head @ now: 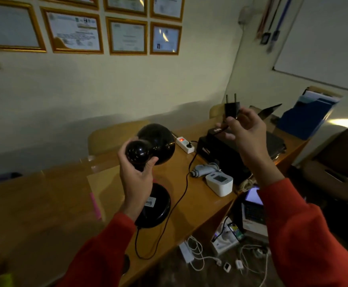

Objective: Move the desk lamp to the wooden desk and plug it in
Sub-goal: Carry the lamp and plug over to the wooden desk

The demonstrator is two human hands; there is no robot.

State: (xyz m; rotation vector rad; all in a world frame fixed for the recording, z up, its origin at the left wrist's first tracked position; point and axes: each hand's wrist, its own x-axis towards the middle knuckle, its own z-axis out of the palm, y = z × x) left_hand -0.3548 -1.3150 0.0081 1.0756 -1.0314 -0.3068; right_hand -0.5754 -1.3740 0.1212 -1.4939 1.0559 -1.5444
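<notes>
Long red sleeves (305, 235) on both arms

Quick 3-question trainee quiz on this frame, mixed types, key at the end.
1. True or false: the plug is already in the power strip.
2. Which hand grips the lamp? A. left B. right
3. Fill in: the lamp's base rests on the wooden ____.

Key:
1. False; the right hand holds it up, prongs pointing upward.
2. A; the left hand.
3. desk.
</notes>
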